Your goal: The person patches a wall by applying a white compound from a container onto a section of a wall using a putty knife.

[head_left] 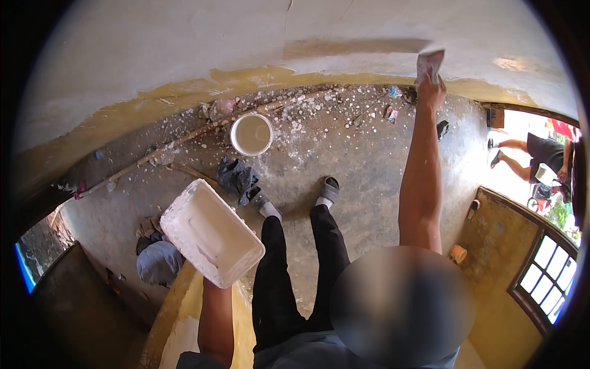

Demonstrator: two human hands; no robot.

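My left forearm [216, 320] rises from below to a white, plaster-smeared rectangular tray [213, 234]. The tray rests on my left hand, whose fingers are hidden beneath it. Smooth off-white paste lies inside. My right arm stretches far forward, and my right hand [432, 92] is closed round a wide, paste-coated putty knife [430, 60]. Its blade meets the pale wall [203, 49] at the right end of a long, darker, damp-looking streak [356, 47]. Bare yellow paint [239, 75] shows along the wall's lower part.
A white bucket [251, 134] of pale liquid stands on the floor near the wall, beside a long wooden pole [184, 138]. Paste crumbs litter the concrete. A dark plastic bag [236, 177] lies by my feet. Through the doorway at right, another person [544, 154] holds a white container.
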